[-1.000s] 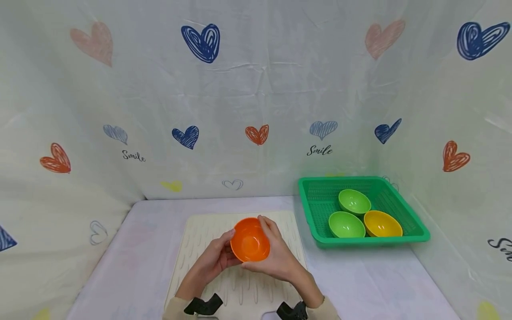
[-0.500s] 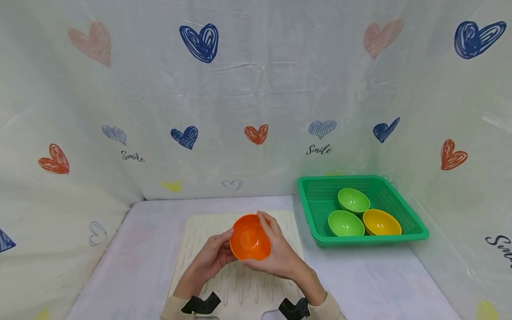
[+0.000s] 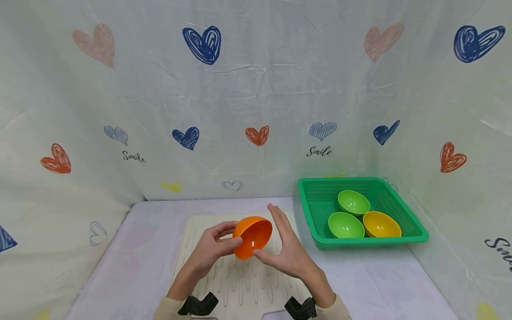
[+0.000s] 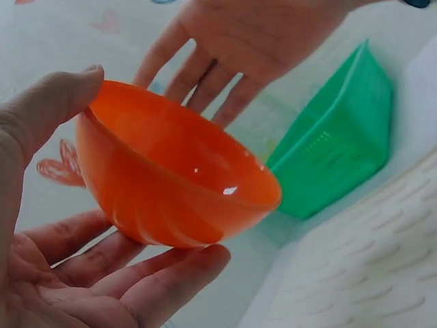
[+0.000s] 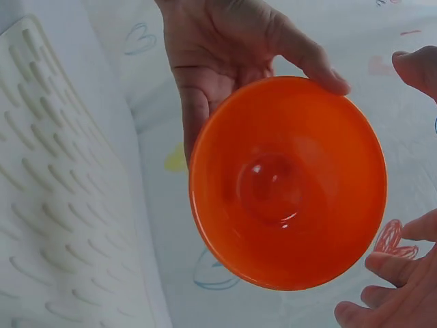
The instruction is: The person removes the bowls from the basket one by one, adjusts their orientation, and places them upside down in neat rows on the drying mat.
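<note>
While the left hand [image 3: 210, 247] grips the orange bowl [image 3: 256, 236] between thumb and fingers, up over the cream ridged mat [image 3: 244, 286], its round mouth faces sideways, central axis towards the right hand [image 3: 291, 254], spread wide just beside it.

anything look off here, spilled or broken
Nothing stands out; no spill or damage shows. The orange bowl is tilted, but the left hand grips it; the far green bowl, near green bowl and yellow bowl sit openings up in the green basket.
</note>
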`<state>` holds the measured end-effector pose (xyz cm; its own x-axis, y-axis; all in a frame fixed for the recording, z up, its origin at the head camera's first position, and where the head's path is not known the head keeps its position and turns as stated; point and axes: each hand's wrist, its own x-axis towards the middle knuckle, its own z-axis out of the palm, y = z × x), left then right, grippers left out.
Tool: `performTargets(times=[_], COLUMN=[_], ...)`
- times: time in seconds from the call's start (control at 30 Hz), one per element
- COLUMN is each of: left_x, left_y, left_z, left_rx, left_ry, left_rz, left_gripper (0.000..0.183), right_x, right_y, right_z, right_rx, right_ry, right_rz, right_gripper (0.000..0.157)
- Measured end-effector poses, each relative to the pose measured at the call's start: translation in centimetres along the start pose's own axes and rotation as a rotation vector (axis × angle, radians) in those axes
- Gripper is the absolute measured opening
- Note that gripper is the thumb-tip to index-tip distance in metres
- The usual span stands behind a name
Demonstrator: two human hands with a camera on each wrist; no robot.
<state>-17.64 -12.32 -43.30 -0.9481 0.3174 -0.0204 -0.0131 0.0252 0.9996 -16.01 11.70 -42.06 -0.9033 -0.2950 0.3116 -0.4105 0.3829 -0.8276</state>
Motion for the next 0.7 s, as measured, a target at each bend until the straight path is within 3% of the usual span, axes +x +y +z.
performTargets(times=[0.13,0.23,0.33,0.5,0.6,0.7], left_x=[-0.2,-0.3,-0.4,-0.6,-0.6,-0.6], left_y=[0.6,0.8,0.8,0.8,0.9,1.0], left_z=[0.4,0.7,0.8,0.9,1.0,1.1], left_rx=[0.09,0.19,0.354,0.664,0.753,0.784], left_ry=[0.038,0.071,0.11,0.148,0.134,0.098], left_rz=[0.064,0.148,0.269,0.547,0.672,0.735], left_gripper=[0.06,0.062,0.068,0.078,0.08,0.082], right_x=[0.1,0.1,0.2,0.4,0.6,0.8], right_y=[0.2,0.3,0.4,0.8,1.3,1.7], right_z=[-0.6,-0.9,-1.1,-1.2,-1.2,-1.2], right_rx=[0.0,-0.001,0.003,0.014,0.013,-0.009], right_ry=[0.03,0.044,0.05,0.02,-0.01,-0.026], right_rz=[-0.002,0.013,0.038,0.053,0.04,0.022], right_gripper=[0.102,0.105,0.107,0.11,0.111,0.109])
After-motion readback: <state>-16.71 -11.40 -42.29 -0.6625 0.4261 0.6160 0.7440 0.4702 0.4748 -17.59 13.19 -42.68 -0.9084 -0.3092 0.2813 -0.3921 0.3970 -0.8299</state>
